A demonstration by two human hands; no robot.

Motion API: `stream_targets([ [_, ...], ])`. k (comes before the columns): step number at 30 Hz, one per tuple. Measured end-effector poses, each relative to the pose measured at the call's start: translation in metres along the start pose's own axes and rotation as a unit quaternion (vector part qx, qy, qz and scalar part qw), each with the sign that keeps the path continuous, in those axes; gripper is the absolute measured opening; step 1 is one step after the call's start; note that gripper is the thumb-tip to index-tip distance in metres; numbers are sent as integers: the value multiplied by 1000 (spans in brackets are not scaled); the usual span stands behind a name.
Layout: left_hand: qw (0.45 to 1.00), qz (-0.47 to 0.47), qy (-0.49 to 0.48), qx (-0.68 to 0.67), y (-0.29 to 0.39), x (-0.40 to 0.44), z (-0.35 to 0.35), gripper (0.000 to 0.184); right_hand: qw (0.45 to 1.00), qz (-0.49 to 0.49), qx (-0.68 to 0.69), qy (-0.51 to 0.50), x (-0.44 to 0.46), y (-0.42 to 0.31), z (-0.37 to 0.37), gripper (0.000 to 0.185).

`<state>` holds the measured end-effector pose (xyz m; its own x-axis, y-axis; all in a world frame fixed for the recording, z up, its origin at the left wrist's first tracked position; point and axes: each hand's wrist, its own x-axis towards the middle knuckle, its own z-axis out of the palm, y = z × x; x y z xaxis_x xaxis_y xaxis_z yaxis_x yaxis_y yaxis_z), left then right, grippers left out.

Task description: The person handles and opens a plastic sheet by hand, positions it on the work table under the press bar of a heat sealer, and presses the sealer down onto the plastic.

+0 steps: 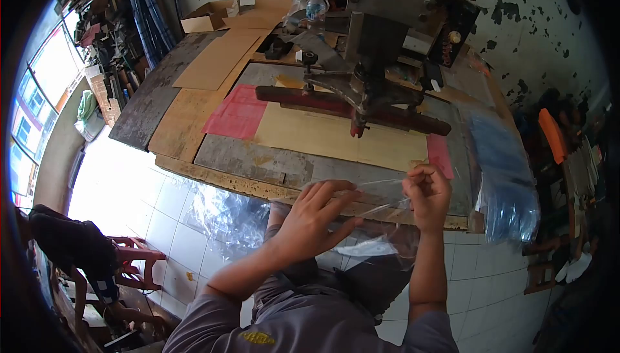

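My left hand (318,216) has its fingers spread over the near edge of the worktable, touching or just above a clear plastic sheet (381,208). To its right, my right hand (427,191) is raised with fingers pinched on the sheet's edge. The thin film stretches between the hands and hangs toward my lap. Beyond them a machine press with a dark red bar (400,121) stands over a yellow sheet (323,135) with a pink piece (239,113) at its left end.
Clear plastic sheets (510,185) hang over the table's right side. Cardboard (216,59), an open box (210,17) and a water bottle (315,10) are at the back. Another person (71,243) is at the lower left by a red stool (139,259). Plastic (226,221) lies below the table's front edge.
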<state>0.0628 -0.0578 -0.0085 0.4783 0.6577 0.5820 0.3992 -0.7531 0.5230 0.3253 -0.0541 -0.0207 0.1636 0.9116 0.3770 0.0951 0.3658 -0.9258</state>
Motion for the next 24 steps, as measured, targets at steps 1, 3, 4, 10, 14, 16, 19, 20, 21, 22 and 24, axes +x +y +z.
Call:
stream_targets([
  [1, 999, 14, 19, 48, 4, -5, 2, 43, 1000, 1, 6, 15, -8, -1, 5, 14],
  [3, 996, 12, 34, 84, 8, -15, 6, 39, 999, 3, 19, 45, -22, -4, 16, 13],
  [4, 997, -7, 32, 72, 8, -19, 9, 37, 998, 9, 29, 52, -28, -5, 19, 15],
  [10, 981, -148, -74, -97, 14, -52, 11, 18, 993, 35, 13, 113, -50, -7, 44, 17],
  [14, 952, -175, -146, -205, 16, -59, 13, 20, 996, 3, -15, 94, -57, -13, 55, 14],
  [16, 944, -159, -153, -245, 14, -61, 16, 23, 996, 6, -22, 81, -60, -17, 57, 13],
  [19, 898, -198, -164, -356, 18, -57, 16, 32, 995, -11, -47, 85, -59, -18, 56, 13],
  [20, 869, -230, -164, -406, 21, -56, 17, 36, 995, -13, -50, 86, -59, -17, 55, 14],
  [21, 836, -261, -165, -454, 23, -56, 18, 39, 995, -15, -54, 87, -60, -17, 54, 14],
  [22, 778, -291, -150, -536, 22, -56, 22, 42, 994, -17, -58, 89, -61, -17, 53, 14],
  [24, 638, -344, -116, -679, 15, -59, 34, 49, 994, -37, -66, 81, -63, -18, 53, 14],
])
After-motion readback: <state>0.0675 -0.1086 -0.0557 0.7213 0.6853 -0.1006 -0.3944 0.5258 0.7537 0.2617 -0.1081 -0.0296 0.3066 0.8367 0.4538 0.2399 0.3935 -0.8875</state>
